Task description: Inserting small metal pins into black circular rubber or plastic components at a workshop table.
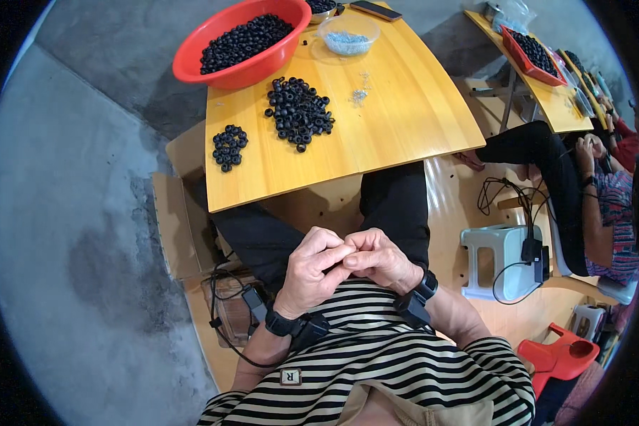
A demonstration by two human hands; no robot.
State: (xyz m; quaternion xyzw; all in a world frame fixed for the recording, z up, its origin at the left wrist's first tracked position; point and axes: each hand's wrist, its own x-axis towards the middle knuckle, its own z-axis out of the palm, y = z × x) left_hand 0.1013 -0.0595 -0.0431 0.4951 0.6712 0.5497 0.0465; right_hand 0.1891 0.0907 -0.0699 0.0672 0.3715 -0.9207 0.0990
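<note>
Above my lap, in front of the table's near edge, my left hand (309,268) and my right hand (382,260) meet with their fingertips pinched together. Both are closed; whatever sits between the fingers is hidden or too small to make out. Beyond them on the yellow table (405,106) lies a heap of small black ring-shaped pieces (299,113). A smaller group of the same black pieces (228,147) is to its left. Tiny silvery bits (360,95) are scattered right of the heap.
A red basin (185,69) of black pieces and a clear tub (366,48) of small pale-blue bits stand at the back, near a phone (376,10). Right are a white stool (504,238) with cables and a seated person (610,213) at another table. Cardboard (174,227) leans left.
</note>
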